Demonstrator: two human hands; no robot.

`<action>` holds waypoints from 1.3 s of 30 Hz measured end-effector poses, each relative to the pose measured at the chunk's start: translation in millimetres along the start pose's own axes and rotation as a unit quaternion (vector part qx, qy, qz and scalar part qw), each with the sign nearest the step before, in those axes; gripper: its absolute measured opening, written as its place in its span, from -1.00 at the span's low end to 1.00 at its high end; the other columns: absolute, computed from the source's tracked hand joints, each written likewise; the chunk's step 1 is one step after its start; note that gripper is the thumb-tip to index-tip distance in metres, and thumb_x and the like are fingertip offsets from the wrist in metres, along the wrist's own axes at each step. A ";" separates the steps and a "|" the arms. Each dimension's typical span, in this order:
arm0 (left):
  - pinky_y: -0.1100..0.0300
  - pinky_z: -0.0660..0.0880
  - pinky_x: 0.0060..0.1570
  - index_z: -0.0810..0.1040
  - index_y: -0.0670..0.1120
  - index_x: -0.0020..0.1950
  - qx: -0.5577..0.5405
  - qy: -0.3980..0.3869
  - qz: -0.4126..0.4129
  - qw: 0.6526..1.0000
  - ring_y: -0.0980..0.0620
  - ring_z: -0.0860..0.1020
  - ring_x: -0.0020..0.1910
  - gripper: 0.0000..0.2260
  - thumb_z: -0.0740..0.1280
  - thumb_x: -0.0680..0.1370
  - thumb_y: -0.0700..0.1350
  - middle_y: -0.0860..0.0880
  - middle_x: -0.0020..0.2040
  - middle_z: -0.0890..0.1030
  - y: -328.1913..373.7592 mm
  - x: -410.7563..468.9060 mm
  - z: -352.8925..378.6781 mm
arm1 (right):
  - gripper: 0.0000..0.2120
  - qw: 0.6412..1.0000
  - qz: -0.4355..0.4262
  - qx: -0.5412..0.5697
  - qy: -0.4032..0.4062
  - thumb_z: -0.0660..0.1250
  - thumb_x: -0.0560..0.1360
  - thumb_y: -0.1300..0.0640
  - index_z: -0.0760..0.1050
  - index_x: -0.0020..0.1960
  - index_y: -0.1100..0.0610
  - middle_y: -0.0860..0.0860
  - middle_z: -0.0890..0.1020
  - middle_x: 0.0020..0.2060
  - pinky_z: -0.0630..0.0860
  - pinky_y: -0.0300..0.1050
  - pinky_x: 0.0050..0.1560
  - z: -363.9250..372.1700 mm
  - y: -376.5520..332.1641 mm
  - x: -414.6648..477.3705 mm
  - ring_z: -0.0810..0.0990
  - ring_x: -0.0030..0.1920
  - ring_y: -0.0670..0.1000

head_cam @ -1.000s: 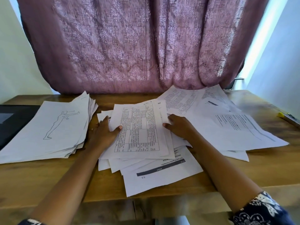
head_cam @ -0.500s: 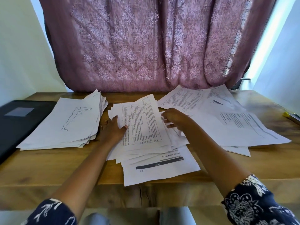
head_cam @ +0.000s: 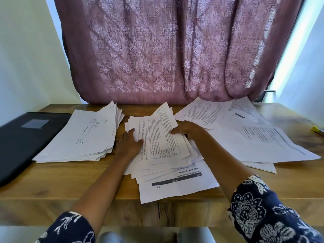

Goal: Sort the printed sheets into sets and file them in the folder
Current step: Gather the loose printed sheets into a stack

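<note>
On the wooden table [head_cam: 52, 183] a loose middle pile of printed sheets [head_cam: 177, 188] lies fanned out, topped by a sheet with a printed table [head_cam: 157, 137]. My left hand [head_cam: 128, 143] rests flat on the pile's left edge, its thumb on the top sheet. On the right edge, my right hand [head_cam: 188, 130] pinches the upper sheets with its thumb on top and fingers curled. A stack topped by a line drawing of a figure [head_cam: 84, 135] lies to the left. The black folder [head_cam: 24, 139] lies shut at the far left.
More printed sheets [head_cam: 263, 142] are spread over the right half of the table, overlapping each other. A yellow object [head_cam: 317, 130] sits at the right edge. A pink patterned curtain [head_cam: 166, 50] hangs behind the table. Bare wood shows along the front edge.
My view has tilted up and shifted left. Both hands slid the upper sheets of the middle pile closer together. My right hand went from lying flat to pinching the pile's right edge.
</note>
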State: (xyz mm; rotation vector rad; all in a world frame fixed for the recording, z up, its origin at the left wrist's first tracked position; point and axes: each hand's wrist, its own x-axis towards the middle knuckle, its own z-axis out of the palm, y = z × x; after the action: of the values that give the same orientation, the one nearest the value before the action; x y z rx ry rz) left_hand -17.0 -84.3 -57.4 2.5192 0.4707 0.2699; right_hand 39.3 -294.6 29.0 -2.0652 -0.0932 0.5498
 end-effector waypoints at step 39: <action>-0.04 0.03 0.52 0.10 0.04 0.57 0.190 -0.118 0.153 0.962 -0.11 0.11 0.55 -0.50 -0.02 0.66 0.17 -0.05 0.58 0.11 -2.1 -12.4 -36.5 | -0.32 0.849 -0.099 -0.515 0.067 -0.04 0.56 -0.33 -0.06 0.55 0.00 0.10 0.05 0.54 0.07 0.30 0.43 71.0 64.9 -64.2 0.04 0.52 0.19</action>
State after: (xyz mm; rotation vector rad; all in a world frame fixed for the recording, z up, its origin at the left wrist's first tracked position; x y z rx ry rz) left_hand -39.4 -69.6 -29.6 2.9517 0.0347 -0.0156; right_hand -57.8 -290.8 -33.8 -3.0784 -0.6295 0.2112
